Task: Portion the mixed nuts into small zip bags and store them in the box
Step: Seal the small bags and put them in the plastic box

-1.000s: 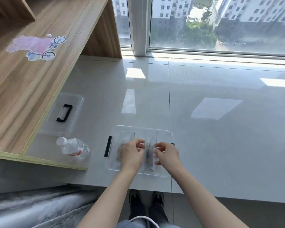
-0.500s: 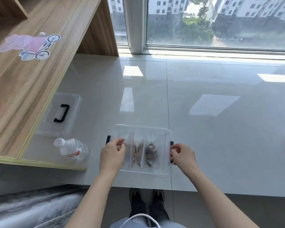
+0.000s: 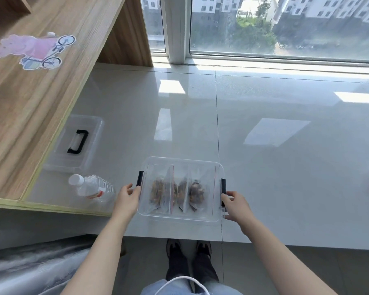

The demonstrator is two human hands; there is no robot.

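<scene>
Both hands now grip the clear box (image 3: pixel 180 218) by its short ends: the left hand (image 3: pixel 127 200) curls round the end just below the black latch (image 3: pixel 140 178), thumb on the rim, and the right hand (image 3: pixel 235 204) holds the opposite end, fingers wrapped at the other black latch (image 3: pixel 223 189). A second ago those same hands were together over the middle of the box, fussing with the zip bags; half a second ago they had parted toward the ends. So the tucking-in looks finished.

Between the two hands, inside the box, the zip bags of mixed nuts (image 3: pixel 177 191) stand on edge in a row, touching one another, red seal lines running front to back. I count about three or four, though the clear plastic overlaps and I cannot be sure.

Beyond the left hand and further out lies the lid (image 3: pixel 77 145) with its black handle, flat on the pale counter (image 3: pixel 285 167) and well apart from the box. A plastic water bottle (image 3: pixel 90 187) lies on its side just outside the left hand.

My judgement: portioning is done and storing nearly so. What remains is closing up, and the lid is off to the left, so either a hand lets go to fetch it or the box goes to it. With a two-handed hold, a shift or lift of the box seems likely; the bags could topple if it tilts.
</scene>
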